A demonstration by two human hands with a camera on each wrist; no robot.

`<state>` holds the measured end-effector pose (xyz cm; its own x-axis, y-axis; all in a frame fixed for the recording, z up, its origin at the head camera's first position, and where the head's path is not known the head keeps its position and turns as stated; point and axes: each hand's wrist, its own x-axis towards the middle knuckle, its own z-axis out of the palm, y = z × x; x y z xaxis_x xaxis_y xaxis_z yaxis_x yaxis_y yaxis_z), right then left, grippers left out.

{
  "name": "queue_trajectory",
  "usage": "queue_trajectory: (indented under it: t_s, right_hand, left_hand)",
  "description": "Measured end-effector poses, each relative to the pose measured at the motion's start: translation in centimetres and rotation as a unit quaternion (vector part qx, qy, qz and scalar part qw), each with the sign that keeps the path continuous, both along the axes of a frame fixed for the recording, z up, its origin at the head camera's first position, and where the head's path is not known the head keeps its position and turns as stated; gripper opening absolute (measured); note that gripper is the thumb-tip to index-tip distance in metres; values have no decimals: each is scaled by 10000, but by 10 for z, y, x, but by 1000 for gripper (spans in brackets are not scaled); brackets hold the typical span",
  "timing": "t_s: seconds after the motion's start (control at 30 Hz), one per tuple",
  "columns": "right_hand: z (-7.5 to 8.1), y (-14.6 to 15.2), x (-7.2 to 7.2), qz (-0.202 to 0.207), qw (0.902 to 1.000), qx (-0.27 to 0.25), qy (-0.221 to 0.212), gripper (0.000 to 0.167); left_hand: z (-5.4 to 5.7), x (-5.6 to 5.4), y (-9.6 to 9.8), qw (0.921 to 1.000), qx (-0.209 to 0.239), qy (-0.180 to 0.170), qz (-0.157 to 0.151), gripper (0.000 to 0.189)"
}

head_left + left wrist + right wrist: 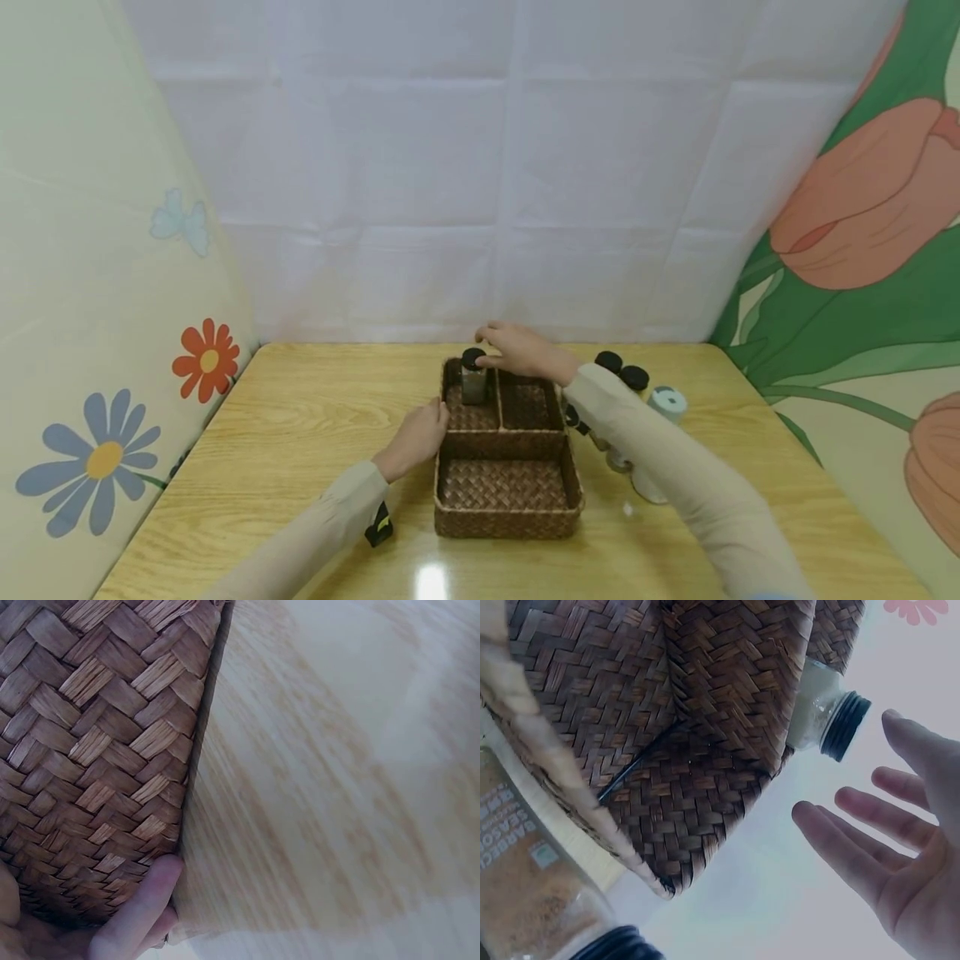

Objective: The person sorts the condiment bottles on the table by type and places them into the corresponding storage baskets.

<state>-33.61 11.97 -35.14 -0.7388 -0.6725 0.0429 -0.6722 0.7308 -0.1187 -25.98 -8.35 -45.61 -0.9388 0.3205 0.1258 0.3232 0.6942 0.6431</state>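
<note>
A brown woven basket point(510, 523) with three compartments stands on the table. In its far-left compartment, a small clear jar point(473, 387) with a black lid stands upright; the right wrist view shows that jar point(810, 709) past the woven walls. My right hand point(521, 350) is just beside the lid, and its fingers point(855, 866) are spread and apart from the jar in the right wrist view. At the basket's left side my left hand point(414, 437) holds the wall near the rim. The left wrist view has a finger point(142, 911) against the weave; the rest of the grip is partly hidden.
Right of the basket are black-lidded jars point(634, 378) and a white-lidded container point(667, 403), partly behind my right sleeve. A labelled seasoning bottle point(532, 862) is close to the basket. A white cloth point(390, 167) hangs behind the wooden table point(300, 417).
</note>
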Motion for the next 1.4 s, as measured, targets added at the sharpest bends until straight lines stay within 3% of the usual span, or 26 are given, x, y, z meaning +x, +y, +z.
queue_trajectory:
  t_s: [0.13, 0.47, 1.4]
  right_hand:
    - [2, 3, 1, -63, 10000, -6, 54, 43]
    - [2, 18, 3, -78, 9998, 171, 96, 40]
    - [9, 61, 18, 626, 9971, 186, 398, 22]
  left_hand:
    - [0, 0, 0, 10000, -10, -99, 9, 44]
    - [0, 1, 2, 9999, -19, 162, 11, 40]
    - [4, 4, 5, 10000, 2, 22, 17, 44]
